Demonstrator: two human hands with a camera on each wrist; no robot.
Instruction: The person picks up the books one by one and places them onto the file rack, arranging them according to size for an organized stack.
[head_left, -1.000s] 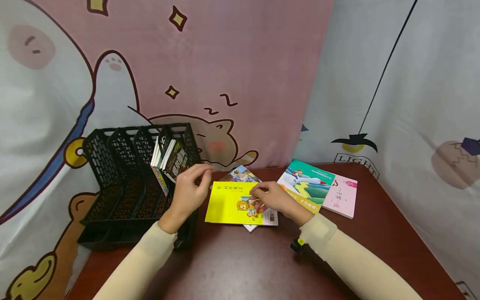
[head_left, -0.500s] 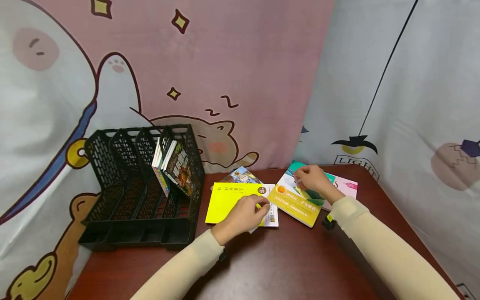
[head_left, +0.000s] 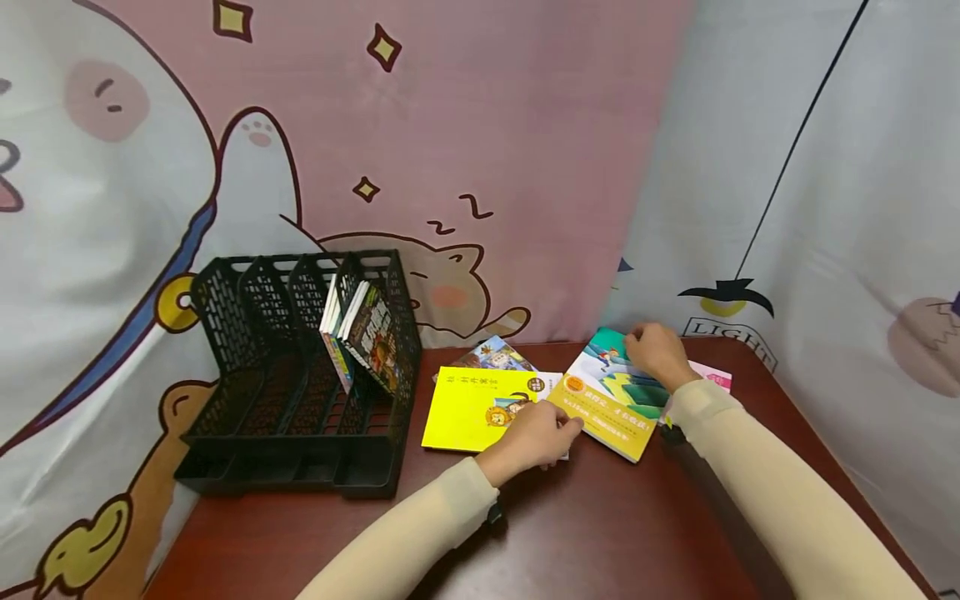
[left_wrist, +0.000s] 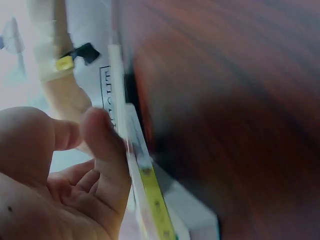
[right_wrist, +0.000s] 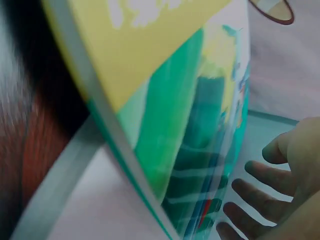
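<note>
My left hand is over the lower right part of a yellow paperback book with a cartoon lion. Its fingertips lie close to the left edge of a green book with a yellow band. In the left wrist view its fingers are loosely bent beside the book edges; contact is unclear. My right hand is at the upper right of the green book. The right wrist view shows its fingers spread apart beside the cover. A pink book lies partly hidden beneath the green one.
On the left stands a black mesh file rack with several books leaning in its right compartments. Another illustrated book sticks out from under the yellow one. The brown table meets a cartoon-printed curtain behind.
My left hand moved from beside the rack rightward to the green book's left side. My right hand went from above the yellow book to the green book's upper right. The view shifted slightly.
</note>
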